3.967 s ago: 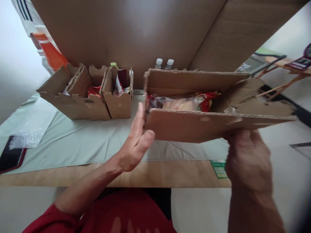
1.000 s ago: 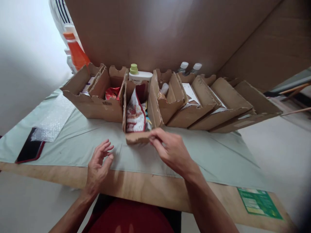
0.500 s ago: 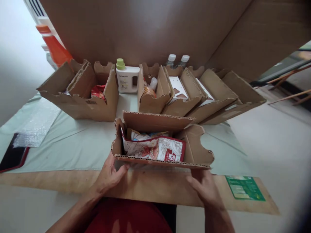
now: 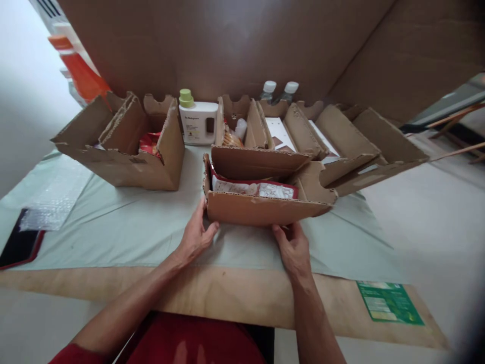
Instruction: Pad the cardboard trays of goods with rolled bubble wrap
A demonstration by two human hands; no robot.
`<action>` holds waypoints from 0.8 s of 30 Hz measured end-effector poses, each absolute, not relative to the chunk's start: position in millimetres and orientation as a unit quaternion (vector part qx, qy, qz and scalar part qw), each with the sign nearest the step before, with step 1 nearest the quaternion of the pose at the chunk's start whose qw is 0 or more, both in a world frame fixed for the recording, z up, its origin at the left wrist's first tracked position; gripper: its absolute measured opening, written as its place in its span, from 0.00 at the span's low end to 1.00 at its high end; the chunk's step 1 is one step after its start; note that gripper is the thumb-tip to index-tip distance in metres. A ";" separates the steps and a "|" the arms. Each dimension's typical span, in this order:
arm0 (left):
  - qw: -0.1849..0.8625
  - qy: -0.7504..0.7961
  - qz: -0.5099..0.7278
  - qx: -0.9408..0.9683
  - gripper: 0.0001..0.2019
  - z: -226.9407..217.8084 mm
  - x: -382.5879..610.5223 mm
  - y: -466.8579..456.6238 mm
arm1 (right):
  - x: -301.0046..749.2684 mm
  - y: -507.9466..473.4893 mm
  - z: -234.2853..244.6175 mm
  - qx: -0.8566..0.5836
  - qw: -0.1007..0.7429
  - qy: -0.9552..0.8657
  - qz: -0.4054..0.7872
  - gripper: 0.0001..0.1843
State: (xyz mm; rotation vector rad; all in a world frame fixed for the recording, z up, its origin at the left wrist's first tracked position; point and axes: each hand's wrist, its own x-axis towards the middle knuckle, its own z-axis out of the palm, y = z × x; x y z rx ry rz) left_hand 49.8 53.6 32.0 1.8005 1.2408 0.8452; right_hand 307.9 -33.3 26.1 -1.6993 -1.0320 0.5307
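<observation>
Both hands grip an open-topped cardboard box (image 4: 261, 211), lying crosswise before me with its right end a little higher in front of the row of boxes. At its lower left corner is my left hand (image 4: 197, 235), thumb against the front wall and fingers partly hidden behind it. My right hand (image 4: 293, 245) holds the bottom edge right of the middle, its fingertips tucked out of sight underneath. Inside the box lies a printed packet (image 4: 253, 189) with a dark red border, mostly hidden by the front wall.
Behind stand cardboard boxes at left (image 4: 151, 169) and right (image 4: 341, 174), with a white jug (image 4: 199, 123) between. Two white-capped bottles (image 4: 269, 88) and an orange bottle (image 4: 81, 73) rise behind. A phone (image 4: 18, 242) lies left, a green packet (image 4: 390, 302) at the front right edge.
Both hands have moved the cardboard box away from me and somewhat right, close to the row behind. Its front wall now shows more, and less of the packet is visible.
</observation>
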 end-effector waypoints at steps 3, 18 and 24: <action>0.262 0.479 0.267 0.794 0.37 18.5 31.8 23.0 | 307.4 -52.2 7.5 -0.755 0.436 -0.474 0.121 0.29; 0.095 0.685 0.125 0.712 0.18 76.2 -168.1 54.8 | 294.2 -89.2 -10.5 -0.732 0.194 -0.651 -0.053 0.32; 0.018 0.812 0.067 0.580 0.18 89.6 -262.5 123.0 | 300.1 -85.1 -13.7 -0.730 0.188 -0.655 -0.054 0.33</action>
